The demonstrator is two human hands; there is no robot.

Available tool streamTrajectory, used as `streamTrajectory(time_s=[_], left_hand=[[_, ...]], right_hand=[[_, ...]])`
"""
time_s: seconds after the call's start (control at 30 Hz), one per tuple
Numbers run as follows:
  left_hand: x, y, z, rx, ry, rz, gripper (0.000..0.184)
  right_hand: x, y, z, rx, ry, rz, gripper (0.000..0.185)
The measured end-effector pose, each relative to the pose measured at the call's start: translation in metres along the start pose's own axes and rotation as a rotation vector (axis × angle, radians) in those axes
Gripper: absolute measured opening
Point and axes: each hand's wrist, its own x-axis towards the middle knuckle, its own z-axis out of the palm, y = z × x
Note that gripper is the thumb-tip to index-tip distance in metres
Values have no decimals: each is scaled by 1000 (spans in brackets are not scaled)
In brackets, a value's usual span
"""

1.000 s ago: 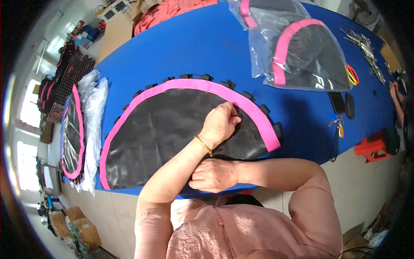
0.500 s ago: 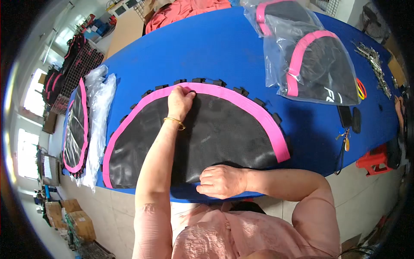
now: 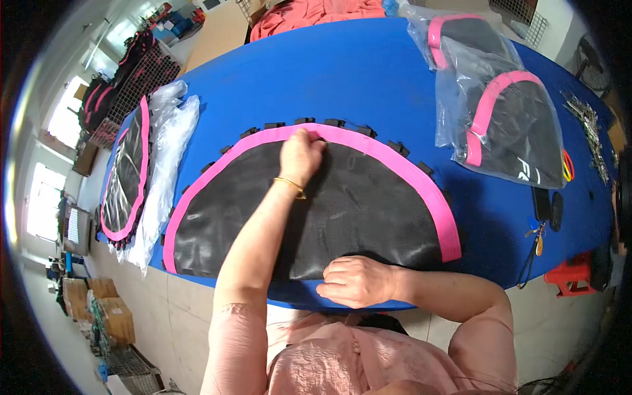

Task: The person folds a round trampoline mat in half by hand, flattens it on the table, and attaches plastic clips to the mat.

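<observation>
A folded black half-round piece point(image 3: 368, 204) with a pink band point(image 3: 411, 172) lies along the table's front edge, black tabs sticking out round its curve. My left hand point(image 3: 303, 157), a gold bangle on its wrist, is closed at the inner side of the band near the top of the arc. What its fingertips pinch is too small to tell. My right hand point(image 3: 359, 282) lies with curled fingers over the piece's straight front edge. Its fingers hide whatever they may hold.
Bagged black-and-pink pieces point(image 3: 517, 128) lie back right on the blue table point(image 3: 316, 72), near metal parts point(image 3: 588, 135), a phone point(image 3: 541, 203) and keys point(image 3: 538, 243). At left are clear plastic point(image 3: 164, 174) and another pink-edged piece point(image 3: 128, 174). A red stool point(image 3: 569, 275) stands right.
My left hand has gone from the right part of the black piece to the band near the top of its curve. My right hand stays by the front edge. The whole view has shifted.
</observation>
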Motion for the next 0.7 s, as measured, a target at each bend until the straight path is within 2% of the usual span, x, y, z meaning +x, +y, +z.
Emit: streamTrajectory(time_s=[0.03,0.1,0.3,0.37,0.43,0.7], left_hand=[[8,-16,-11,88,4,-62,26],[16,-56,-29,52,87,-114,27],[5,-144,-95,205,205,-223,31],[-3,-177,-111,136,222,-248,30],[-14,-179,-128,193,232,-320,29],[-46,-212,-160,328,279,-339,25]], right_hand=[[0,0,0,-6,-7,11,15],[-1,0,0,-3,-18,24,15],[2,-1,-3,16,9,42,15],[3,-1,-3,17,22,37,16],[5,0,-5,22,19,36,16],[5,1,-11,-7,-43,35,21]])
